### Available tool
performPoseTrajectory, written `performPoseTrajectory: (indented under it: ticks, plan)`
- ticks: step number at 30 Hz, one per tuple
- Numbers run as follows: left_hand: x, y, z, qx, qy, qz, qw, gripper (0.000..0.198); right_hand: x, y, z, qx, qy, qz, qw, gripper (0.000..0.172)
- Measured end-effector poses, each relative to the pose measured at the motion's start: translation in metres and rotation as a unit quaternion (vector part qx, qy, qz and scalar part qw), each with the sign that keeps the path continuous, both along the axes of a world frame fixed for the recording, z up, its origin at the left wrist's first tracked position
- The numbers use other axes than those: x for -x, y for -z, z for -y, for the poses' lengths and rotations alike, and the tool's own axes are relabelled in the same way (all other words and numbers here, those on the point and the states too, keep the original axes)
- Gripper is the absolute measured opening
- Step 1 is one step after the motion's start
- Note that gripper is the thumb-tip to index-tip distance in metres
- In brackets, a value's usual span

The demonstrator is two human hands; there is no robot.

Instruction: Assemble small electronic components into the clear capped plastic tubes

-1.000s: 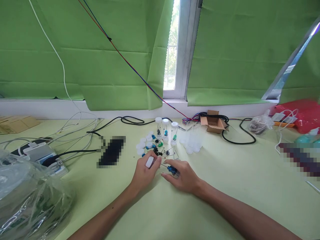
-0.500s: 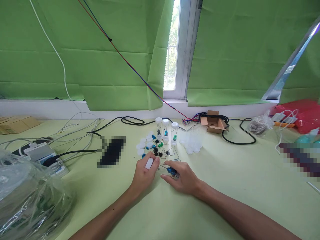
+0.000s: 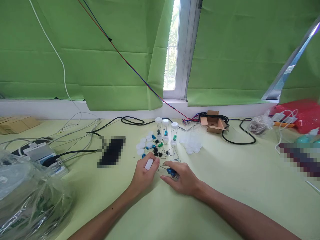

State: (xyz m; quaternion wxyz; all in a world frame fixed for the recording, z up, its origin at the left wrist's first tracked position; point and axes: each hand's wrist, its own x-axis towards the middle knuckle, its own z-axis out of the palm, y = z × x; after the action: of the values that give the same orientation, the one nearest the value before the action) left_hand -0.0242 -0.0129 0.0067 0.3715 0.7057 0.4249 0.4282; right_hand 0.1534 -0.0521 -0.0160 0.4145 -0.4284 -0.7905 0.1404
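My left hand (image 3: 145,171) is closed, with a white cap (image 3: 149,164) held between thumb and fingers. My right hand (image 3: 183,176) curls around a small blue part (image 3: 171,171) with thin metal pins; it appears to be inside a clear tube mostly hidden by the fingers. Both hands rest close together above the table. Just beyond them lie loose black parts (image 3: 156,154), a green part (image 3: 160,144) and thin metal pins. Three capped clear tubes stand upright behind, the rightmost tube (image 3: 174,133) containing a green part.
White caps (image 3: 141,145) lie left of the tubes, and several clear empty tubes (image 3: 190,146) lie to the right. A small open cardboard box (image 3: 215,125) sits at the back. Black cable, a pixelated dark object (image 3: 111,151) and a plastic bag (image 3: 32,200) are on the left.
Almost nothing differs. Both hands keep their hold, with only a very slight shift of the fingers.
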Motion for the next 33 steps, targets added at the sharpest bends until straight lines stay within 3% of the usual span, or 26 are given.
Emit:
performPoseTrajectory:
  ticks: [26, 31, 33]
  plan:
    - [0.0017, 0.0012, -0.0001, 0.017, 0.015, -0.005, 1.000, 0.029, -0.0011, 0.0004, -0.0010, 0.022, 0.002, -0.002, 1.000, 0.034]
    - [0.0006, -0.0019, -0.0028, 0.028, 0.025, 0.003, 0.999, 0.022, -0.0027, -0.0024, -0.0030, 0.036, 0.001, -0.025, 0.999, 0.032]
    - [-0.0005, -0.0033, -0.0031, 0.033, 0.033, 0.018, 0.999, 0.032, -0.0030, -0.0038, -0.0037, 0.051, 0.004, -0.042, 0.998, 0.032]
